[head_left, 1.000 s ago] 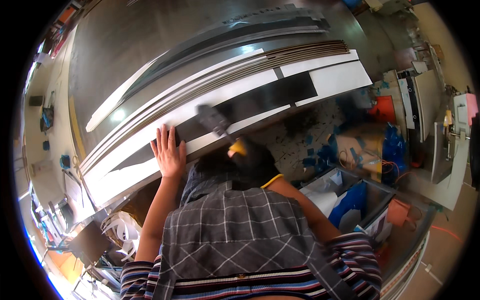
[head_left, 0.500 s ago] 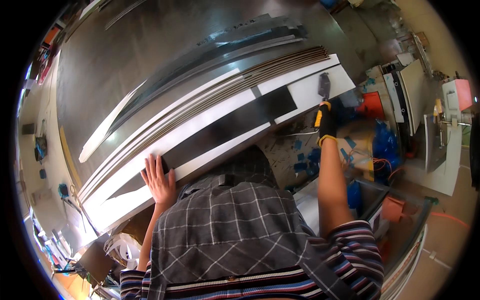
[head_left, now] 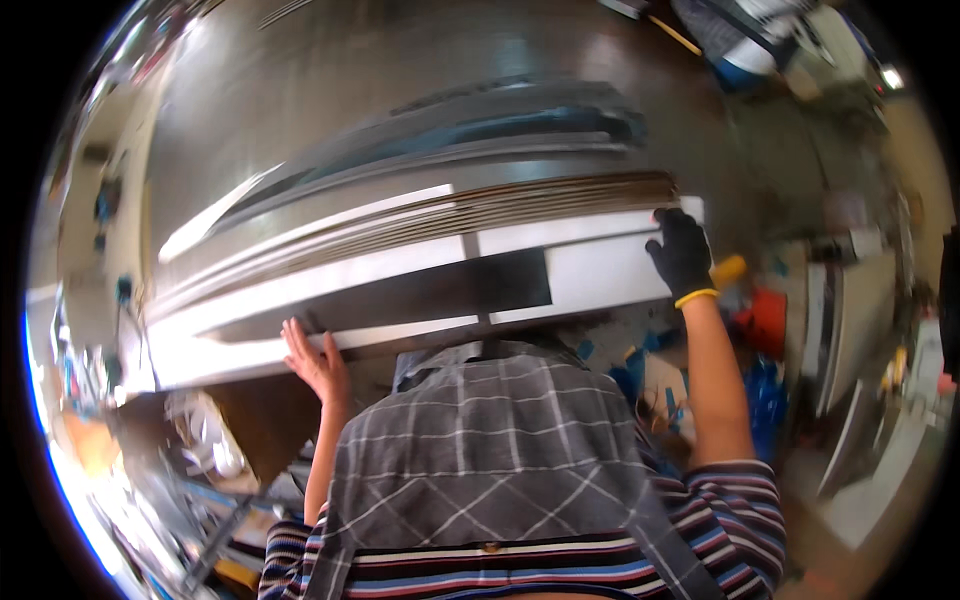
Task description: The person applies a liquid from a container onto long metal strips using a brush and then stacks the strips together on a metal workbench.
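A long white board with a dark strip along it lies across in front of me, blurred by motion. My bare left hand rests on its near edge toward the left, fingers spread and holding nothing. At the board's right end is my right hand, in a black glove with a yellow cuff. Its fingers are curled, and a yellow handle sticks out beside the palm; the rest of that tool is hidden. Thin brown strips lie stacked along the board's far side.
Dark grey and white long pieces lie farther back on the wide dark table. To the right are a red container, blue plastic bags and upright panels. A box with white scraps stands at the lower left.
My right hand has turned, and the dark tool head that pointed ahead of it no longer shows. The view has swung, so the board lies more level. My left hand stays at the board's near edge.
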{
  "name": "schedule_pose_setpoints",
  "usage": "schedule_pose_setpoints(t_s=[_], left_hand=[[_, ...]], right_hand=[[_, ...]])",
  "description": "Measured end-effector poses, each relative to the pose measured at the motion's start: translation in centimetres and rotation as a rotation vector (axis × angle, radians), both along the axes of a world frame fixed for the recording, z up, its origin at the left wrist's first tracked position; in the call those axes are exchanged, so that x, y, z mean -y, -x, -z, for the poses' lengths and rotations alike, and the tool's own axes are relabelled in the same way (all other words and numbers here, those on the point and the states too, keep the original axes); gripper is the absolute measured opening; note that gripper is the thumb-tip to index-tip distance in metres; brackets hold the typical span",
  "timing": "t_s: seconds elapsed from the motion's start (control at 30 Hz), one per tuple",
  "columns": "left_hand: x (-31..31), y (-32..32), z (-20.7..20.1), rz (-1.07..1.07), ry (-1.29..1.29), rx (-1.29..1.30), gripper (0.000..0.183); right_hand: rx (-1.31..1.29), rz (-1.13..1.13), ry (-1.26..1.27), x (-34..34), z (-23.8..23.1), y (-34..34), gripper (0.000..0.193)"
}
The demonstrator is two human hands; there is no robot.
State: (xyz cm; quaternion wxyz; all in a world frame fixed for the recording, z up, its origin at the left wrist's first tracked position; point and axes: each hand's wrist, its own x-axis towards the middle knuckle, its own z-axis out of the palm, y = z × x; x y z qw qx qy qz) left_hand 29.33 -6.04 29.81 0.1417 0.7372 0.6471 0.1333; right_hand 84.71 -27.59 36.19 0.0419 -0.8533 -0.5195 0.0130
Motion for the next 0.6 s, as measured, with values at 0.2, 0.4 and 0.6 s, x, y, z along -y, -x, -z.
schedule_pose_setpoints(t_s=[0.2,0.4,0.6], left_hand=[[3.8,-1.4,1.5,-0.194,-0.106,-0.097,0.065],[8.5,-2.4,0.3,-0.365,-0.073,-0.069,0.06],[8.2,-4.2,-0.3,-0.297,-0.092,-0.01,0.059]], right_hand=[[-0.247,-0.385,0.141,-2.2,0.4,-2.2,0.023],[-0.353,-0.428,-0.227,-1.2,-4.1,0.6,0.02],[-0.27,-0.571,-0.257,-0.3,-0.3,-0.2,0.017]])
